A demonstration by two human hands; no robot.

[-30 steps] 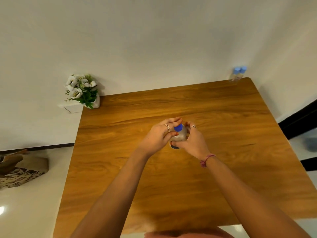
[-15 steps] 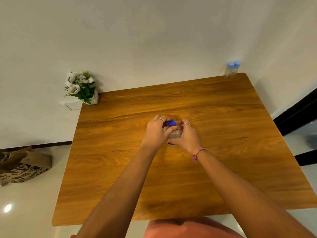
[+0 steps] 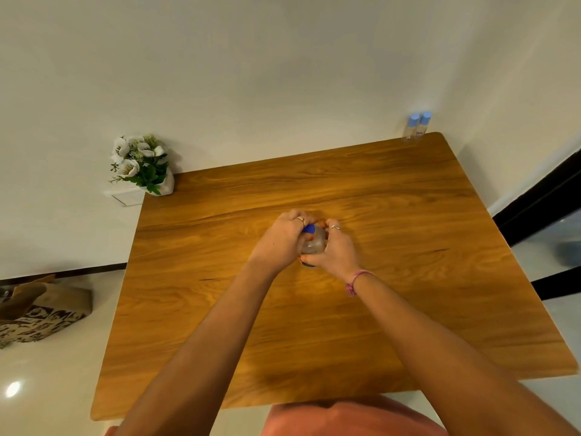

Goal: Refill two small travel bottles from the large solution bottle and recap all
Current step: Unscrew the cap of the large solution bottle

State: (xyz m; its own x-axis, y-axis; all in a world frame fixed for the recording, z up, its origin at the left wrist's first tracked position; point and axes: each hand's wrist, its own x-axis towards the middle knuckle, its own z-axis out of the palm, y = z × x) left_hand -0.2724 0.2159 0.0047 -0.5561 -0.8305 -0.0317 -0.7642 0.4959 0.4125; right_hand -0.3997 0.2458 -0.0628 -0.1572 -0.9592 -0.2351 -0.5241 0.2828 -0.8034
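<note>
A clear large solution bottle (image 3: 314,243) stands near the middle of the wooden table (image 3: 393,247). My right hand (image 3: 334,251) wraps its body from the right. The fingers of my left hand (image 3: 281,239) are closed on its dark blue cap (image 3: 309,229) from the left. Most of the bottle is hidden by both hands. Two small clear travel bottles with light blue caps (image 3: 416,125) stand side by side, upright, at the table's far right corner against the wall.
A white pot of white flowers (image 3: 141,165) sits at the far left corner of the table. A patterned bag (image 3: 37,309) lies on the floor to the left. A white wall runs behind the table.
Both hands have stayed on the large bottle. My left fingers have closed further over the blue cap, so less of it shows. The view has shifted slightly.
</note>
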